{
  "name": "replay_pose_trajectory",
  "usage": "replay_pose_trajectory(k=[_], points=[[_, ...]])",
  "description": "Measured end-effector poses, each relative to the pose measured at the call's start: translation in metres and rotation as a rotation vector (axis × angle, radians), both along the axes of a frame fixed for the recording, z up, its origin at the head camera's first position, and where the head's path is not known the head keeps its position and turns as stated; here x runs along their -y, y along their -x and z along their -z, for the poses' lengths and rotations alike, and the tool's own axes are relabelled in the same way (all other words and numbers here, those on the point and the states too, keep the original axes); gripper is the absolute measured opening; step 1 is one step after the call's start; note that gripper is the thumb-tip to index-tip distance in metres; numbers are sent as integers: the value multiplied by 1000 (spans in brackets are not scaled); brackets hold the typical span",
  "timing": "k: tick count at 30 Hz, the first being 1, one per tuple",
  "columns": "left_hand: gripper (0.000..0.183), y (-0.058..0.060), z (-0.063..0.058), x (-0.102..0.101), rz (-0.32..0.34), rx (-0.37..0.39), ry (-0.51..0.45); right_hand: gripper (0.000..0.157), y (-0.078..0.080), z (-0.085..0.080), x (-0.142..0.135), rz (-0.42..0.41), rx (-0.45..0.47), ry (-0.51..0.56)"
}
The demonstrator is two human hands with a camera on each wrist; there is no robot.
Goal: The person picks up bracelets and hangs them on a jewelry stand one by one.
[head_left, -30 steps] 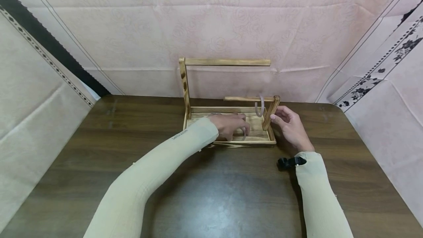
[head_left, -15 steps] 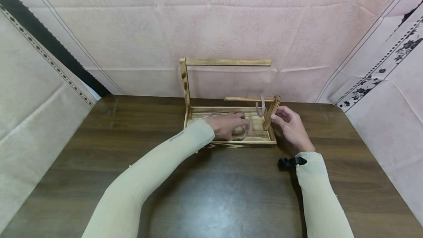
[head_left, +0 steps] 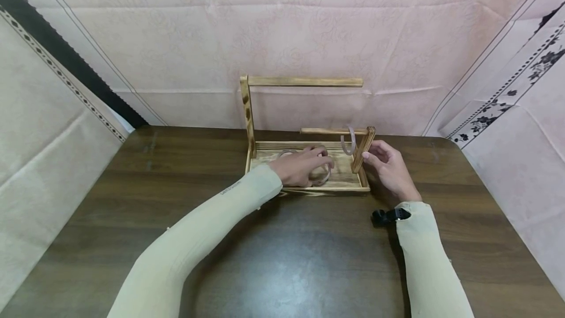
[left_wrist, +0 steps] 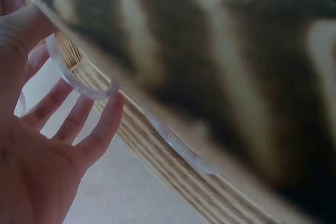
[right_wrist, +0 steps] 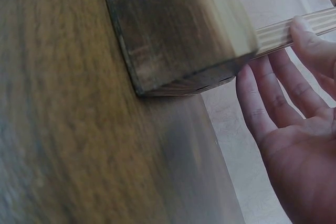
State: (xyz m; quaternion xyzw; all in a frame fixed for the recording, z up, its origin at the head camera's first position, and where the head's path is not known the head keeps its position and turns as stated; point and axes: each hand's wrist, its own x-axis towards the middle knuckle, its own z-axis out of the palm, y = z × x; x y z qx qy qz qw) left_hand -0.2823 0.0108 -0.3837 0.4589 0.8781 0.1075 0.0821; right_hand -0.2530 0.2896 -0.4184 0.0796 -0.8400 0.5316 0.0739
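Observation:
A wooden jewelry stand has a shallow tray (head_left: 342, 189), a tall left post (head_left: 248, 117) and a short right post (head_left: 363, 153). Reaching into the tray, my left hand (head_left: 302, 167) has its fingers curled around a pale translucent bangle (left_wrist: 79, 86). A second bangle (head_left: 287, 152) lies in the tray, partly hidden behind that hand. Another hanging bangle (head_left: 353, 141) loops over the short bar (head_left: 322, 131). At the right end, my right hand (head_left: 390, 168) holds the short post between thumb and fingers, its thumb (right_wrist: 304, 35) against the wood.
The upper bar (head_left: 304, 82) runs rightward from the tall post, over the tray. Behind the brown wooden table (head_left: 282, 259) hangs a pale patterned cloth (head_left: 291, 38). A black wrist camera (head_left: 388, 217) sits on my right wrist.
My left hand and forearm have shifted slightly left, and more of the bangle by its fingers shows. The right hand keeps its hold on the short post.

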Motion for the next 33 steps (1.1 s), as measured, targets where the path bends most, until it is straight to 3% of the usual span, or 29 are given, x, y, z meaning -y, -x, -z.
replay_pose_trajectory(k=[7, 23, 33], points=[[57, -4, 5, 2, -15, -75, -66, 34, 1, 3, -1, 2, -6, 5], [67, -3, 9, 5, 10, -203, -166, 36, 2, 5, -3, 7, -8, -16], [66, -10, 8, 9, 12, -289, -226, 35, 3, 5, -1, -1, -7, 11]])
